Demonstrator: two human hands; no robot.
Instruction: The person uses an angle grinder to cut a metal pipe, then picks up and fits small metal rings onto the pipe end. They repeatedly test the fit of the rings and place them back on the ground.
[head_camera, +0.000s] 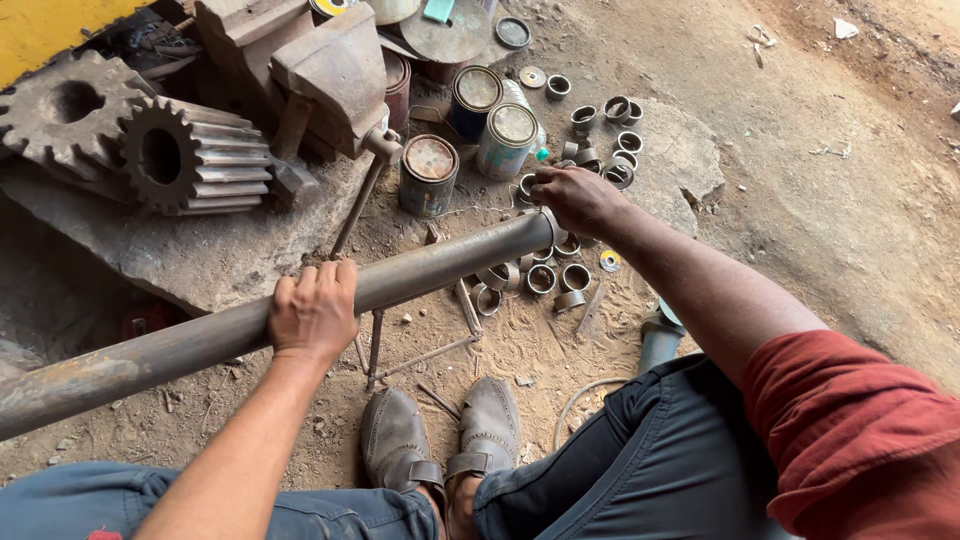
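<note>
Long steel pipe slanting across the lap, low end off the left edge, high end near the tins, held above sandy ground. Left hand clenched over the top of the pipe near mid-length, fingers curled round the far side, thumb hidden. Right hand at the open end, fingertips pinched on a ring seated at the pipe's mouth; whether pressing it in or only steadying it, cannot tell. Probably heavy and fully rigid: thick-looking wall, dull rusty-brown skin, no sag along the length. Surface dry and rough with scale, so likely decent friction under a bare palm, though round stock tends to roll in a loose hold. Best taken as now, one full wrap near the balance point and the other hand guiding the end; a one-handed lift by the tip would likely lever badly. Edge of the cut end possibly sharp, so care for the fingertips there. Loose bushings scattered on the ground below the pipe end and more by the tins, small, hard, likely to skid in sand. Big gears and a vise at upper left, shoes together underneath.
</note>
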